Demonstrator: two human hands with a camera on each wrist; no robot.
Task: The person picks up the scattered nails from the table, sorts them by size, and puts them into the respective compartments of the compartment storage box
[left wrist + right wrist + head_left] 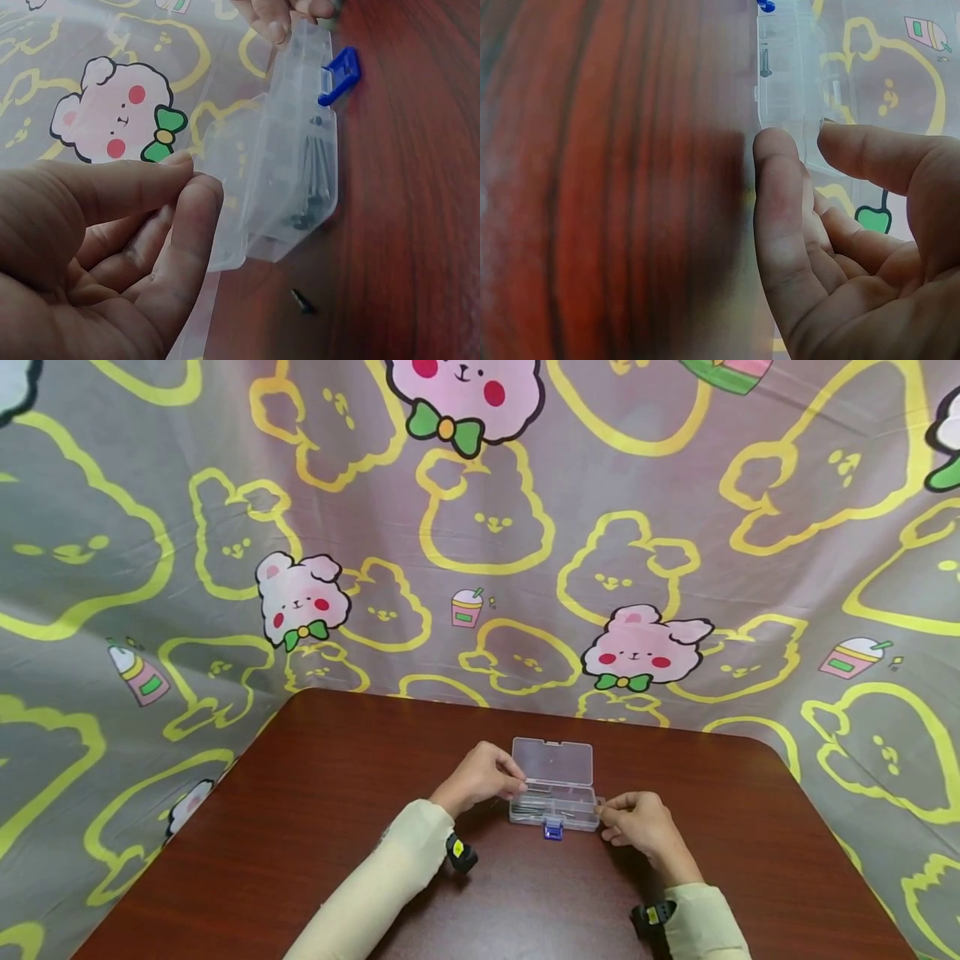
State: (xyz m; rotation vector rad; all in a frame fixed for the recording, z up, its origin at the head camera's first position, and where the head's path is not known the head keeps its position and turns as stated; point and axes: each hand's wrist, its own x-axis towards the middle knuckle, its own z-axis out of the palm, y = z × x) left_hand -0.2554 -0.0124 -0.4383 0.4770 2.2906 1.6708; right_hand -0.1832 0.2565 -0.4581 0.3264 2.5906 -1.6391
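A clear plastic compartment box (574,819) lies on the table, its lid (553,762) tipped back and a blue latch (552,831) at its front. Several long, dark screws (316,169) are in its left front part, and a small one (765,63) shows farther right. Over the box's left end is my left hand (487,774), thumb and index fingertips together; nothing shows between them. My right hand (637,820) grips the right end, thumb by the rim and index finger at the side. A small dark screw (302,301) lies on the table left of the box.
The brown wooden table (360,760) has rounded back corners. Behind and around it hangs a grey curtain (517,602) printed with yellow outlines and pink rabbits. Dark wrist straps sit over both light sleeves (382,877).
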